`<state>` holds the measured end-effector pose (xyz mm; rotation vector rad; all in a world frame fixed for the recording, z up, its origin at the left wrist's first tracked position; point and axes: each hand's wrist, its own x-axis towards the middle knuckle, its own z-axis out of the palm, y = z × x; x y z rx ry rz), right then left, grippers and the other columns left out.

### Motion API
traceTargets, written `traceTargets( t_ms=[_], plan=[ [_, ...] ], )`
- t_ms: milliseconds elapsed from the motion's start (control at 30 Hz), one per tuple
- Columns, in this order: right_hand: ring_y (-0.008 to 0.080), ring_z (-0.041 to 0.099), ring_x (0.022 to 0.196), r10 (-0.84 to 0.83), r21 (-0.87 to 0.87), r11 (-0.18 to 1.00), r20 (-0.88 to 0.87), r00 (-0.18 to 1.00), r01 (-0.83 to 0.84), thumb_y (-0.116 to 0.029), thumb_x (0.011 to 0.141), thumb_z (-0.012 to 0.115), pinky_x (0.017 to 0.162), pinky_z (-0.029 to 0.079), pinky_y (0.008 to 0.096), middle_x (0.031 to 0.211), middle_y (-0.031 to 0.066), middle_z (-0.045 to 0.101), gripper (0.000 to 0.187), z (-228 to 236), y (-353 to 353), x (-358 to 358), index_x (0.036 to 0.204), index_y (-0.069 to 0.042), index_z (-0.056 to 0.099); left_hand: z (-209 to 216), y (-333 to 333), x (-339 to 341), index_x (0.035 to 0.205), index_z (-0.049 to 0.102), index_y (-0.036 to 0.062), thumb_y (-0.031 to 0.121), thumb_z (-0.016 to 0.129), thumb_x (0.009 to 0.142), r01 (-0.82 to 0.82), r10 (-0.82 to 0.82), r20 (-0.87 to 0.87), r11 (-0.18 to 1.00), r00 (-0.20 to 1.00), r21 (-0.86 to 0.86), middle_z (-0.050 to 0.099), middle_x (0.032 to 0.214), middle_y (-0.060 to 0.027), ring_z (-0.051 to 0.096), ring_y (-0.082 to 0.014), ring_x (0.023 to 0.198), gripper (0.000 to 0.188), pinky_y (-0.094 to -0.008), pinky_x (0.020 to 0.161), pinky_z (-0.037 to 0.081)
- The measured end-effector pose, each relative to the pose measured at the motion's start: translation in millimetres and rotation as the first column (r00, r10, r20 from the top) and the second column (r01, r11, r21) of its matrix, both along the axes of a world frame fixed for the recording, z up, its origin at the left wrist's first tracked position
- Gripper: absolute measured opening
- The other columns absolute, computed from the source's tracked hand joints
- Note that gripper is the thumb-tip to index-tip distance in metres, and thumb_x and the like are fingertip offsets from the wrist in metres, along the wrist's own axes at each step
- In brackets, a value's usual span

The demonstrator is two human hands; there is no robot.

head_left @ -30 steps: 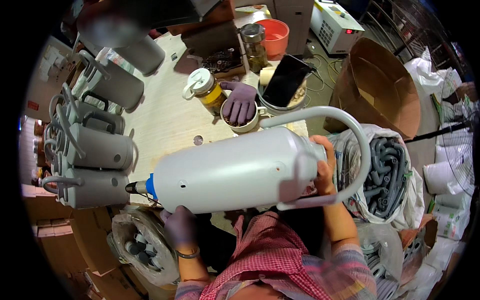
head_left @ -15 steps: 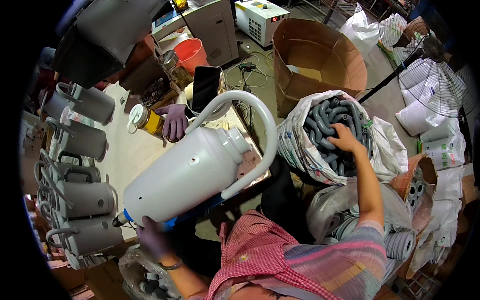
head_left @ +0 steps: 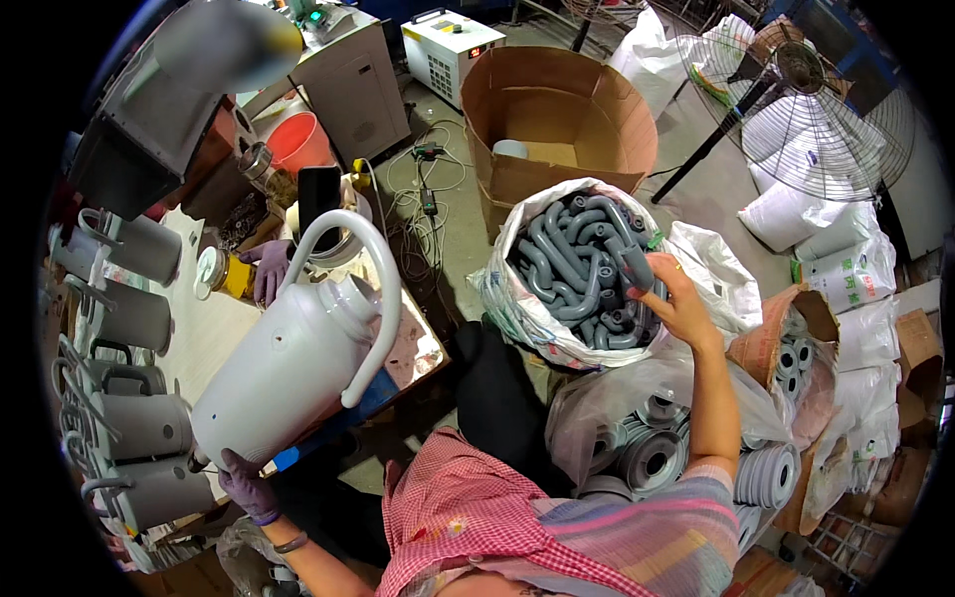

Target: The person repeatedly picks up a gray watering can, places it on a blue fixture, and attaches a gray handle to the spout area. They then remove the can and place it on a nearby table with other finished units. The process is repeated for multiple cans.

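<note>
A large light-grey jug body (head_left: 279,373) with a big looped handle (head_left: 391,289) lies tilted over the near edge of the workbench, its neck toward the upper right. My left hand (head_left: 249,493), in a purple glove, grips its base end at the lower left. To the right, a white woven sack (head_left: 502,310) is full of dark-grey curved plastic handles (head_left: 562,249). My bare right hand (head_left: 684,306) is over the sack's right side, its thumb and fingers closed on one curved handle (head_left: 635,265), tilted above the others.
Several finished-looking grey jugs (head_left: 139,423) line the bench's left side. On the bench (head_left: 189,328) lie a purple glove (head_left: 267,267) and a yellow-filled jar (head_left: 227,274). A cardboard box (head_left: 487,164), a fan (head_left: 766,90) and bagged grey round parts (head_left: 652,458) surround the sack.
My right hand, earlier reaching among the handles, now has one lifted in its fingers. My left hand stays at the jug's base. The whole view has turned, shifting things leftward.
</note>
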<state>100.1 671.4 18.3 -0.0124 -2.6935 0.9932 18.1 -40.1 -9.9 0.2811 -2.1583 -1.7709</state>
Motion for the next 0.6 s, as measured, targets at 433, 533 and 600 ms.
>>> traceTargets(
  t_ms=[433, 533, 600],
  plan=[
    [0.0359, 0.067, 0.107, -0.039, -0.996, 0.057, 0.071, 0.997, 0.073, -0.022, 0.099, 0.047, 0.084, 0.059, 0.0358, 0.120, 0.0213, 0.062, 0.036, 6.4, 5.6, 43.8, 0.131, -0.006, 0.053, -6.2, 2.1, -6.6, 0.127, 0.055, -0.0057, 0.048, 0.061, 0.097, 0.020, -0.018, -0.032, 0.997, 0.999, 0.070, 0.063, 0.118, -0.0135, 0.061, -0.0223, 0.105, 0.061, -0.0367, 0.090, 0.050],
    [0.0290, 0.061, 0.109, -0.132, -0.982, 0.178, 0.047, 0.990, 0.071, -0.021, 0.099, 0.049, 0.086, 0.055, 0.0317, 0.125, 0.0186, 0.059, 0.040, -22.5, 32.6, 47.6, 0.135, -0.004, 0.053, 4.6, -0.7, -8.3, 0.124, 0.057, -0.0053, 0.045, 0.062, 0.098, 0.040, -0.039, -0.039, 0.999, 0.998, 0.029, 0.064, 0.117, -0.0129, 0.062, -0.0202, 0.104, 0.057, -0.0364, 0.090, 0.050],
    [0.0179, 0.061, 0.091, -0.396, -0.797, 0.485, 0.167, 0.903, 0.360, -0.022, 0.099, 0.052, 0.078, 0.054, 0.0286, 0.124, 0.0146, 0.059, 0.045, -27.1, 37.5, 38.4, 0.142, -0.008, 0.051, 5.8, -3.4, -11.5, 0.122, 0.058, -0.0050, 0.044, 0.063, 0.098, 0.015, -0.013, -0.069, 1.000, 0.998, 0.019, 0.065, 0.116, -0.0124, 0.062, -0.0202, 0.104, 0.055, -0.0362, 0.090, 0.050]
  ],
)
